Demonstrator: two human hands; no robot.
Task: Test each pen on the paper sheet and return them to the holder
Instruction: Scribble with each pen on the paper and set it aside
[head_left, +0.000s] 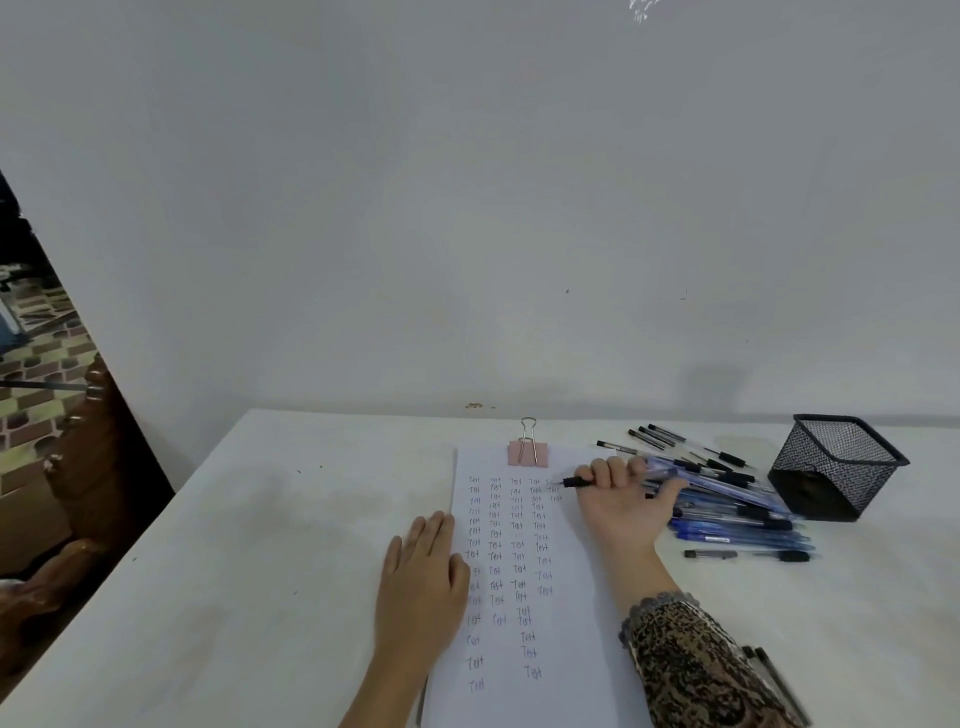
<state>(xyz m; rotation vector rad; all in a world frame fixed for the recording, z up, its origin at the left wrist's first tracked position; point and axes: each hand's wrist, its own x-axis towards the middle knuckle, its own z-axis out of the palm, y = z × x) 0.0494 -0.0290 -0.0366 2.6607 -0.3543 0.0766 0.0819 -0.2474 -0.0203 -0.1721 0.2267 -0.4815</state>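
We see bare table (270, 545) left of the paper sheet (576, 597); left hand (423, 577) lies flat, fingers spread, on its edge; right hand (621, 501) grips a black pen (577, 482), tip on paper; loose pens (737, 512) lie beside the empty mesh holder (836, 467).

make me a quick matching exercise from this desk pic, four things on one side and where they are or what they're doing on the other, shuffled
Things
1. left hand
2. right hand
3. binder clip
4. mesh pen holder

States or places
A. clipped on the top edge of the paper sheet
B. stands at the right of the table, beyond the pile of pens
C. lies flat on the left edge of the sheet
D. holds a black pen with its tip on the sheet

Pairs: 1-C, 2-D, 3-A, 4-B
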